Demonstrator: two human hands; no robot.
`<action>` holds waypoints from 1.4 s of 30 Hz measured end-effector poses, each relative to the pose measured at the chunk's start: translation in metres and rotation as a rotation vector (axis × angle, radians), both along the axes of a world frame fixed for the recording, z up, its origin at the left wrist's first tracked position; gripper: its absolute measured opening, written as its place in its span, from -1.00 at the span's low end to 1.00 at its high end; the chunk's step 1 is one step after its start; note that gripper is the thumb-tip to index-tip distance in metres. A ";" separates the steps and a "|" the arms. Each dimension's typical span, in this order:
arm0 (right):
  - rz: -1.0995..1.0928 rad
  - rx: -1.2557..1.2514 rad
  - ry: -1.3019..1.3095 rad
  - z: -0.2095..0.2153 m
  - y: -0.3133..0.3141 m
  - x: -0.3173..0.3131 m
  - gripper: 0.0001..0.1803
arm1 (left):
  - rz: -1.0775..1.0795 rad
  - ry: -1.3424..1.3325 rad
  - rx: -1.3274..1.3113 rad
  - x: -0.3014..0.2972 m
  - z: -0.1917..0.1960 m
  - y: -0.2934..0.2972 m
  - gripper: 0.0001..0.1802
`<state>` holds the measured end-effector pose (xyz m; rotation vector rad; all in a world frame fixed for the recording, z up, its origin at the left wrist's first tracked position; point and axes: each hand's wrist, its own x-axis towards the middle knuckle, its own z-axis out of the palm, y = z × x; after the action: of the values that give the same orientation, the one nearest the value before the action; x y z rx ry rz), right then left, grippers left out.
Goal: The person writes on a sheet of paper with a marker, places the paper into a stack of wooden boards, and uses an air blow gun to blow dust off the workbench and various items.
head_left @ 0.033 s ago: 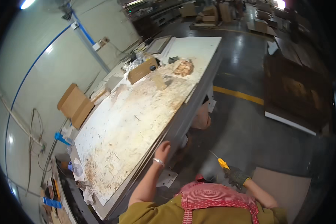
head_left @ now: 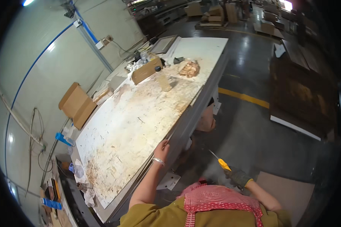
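Note:
My bare left hand [head_left: 161, 150], with a silver bracelet at the wrist, is at the near right edge of a large white worktable [head_left: 121, 132]. Its fingers curl closed on that edge, partly hidden behind the hand. A dark glove with a yellow cuff covers my right hand [head_left: 236, 178], which is closed around a yellow-handled tool [head_left: 224, 164]. The tool's thin metal shaft points up and left over the floor; its exact kind is unclear. On the stained, scratched tabletop stand a clear bottle with a black cap [head_left: 163, 80] and a crumpled tan bundle [head_left: 189, 69].
An open cardboard box [head_left: 77, 106] and a blue object [head_left: 63, 138] line the table's left side. A long cardboard tray [head_left: 146, 71] lies farther back. Dark panels [head_left: 303, 94] are stacked at right beyond a yellow floor line [head_left: 244, 97]. A brown sheet [head_left: 286, 196] lies at lower right.
My left hand has moved slightly left and down, its fingers now against the table edge. The yellow-handled tool has shifted a little left with my right hand.

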<state>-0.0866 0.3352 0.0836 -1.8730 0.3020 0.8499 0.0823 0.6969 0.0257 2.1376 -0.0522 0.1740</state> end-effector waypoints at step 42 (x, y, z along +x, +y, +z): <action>-0.103 -0.272 -0.135 0.071 -0.104 0.541 -0.24 | -0.110 -0.083 0.423 0.445 0.057 -0.158 -0.49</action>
<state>0.4542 0.2309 0.1543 -2.1358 0.4432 0.6332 0.5272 0.5388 0.0829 2.5401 -0.2755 0.2006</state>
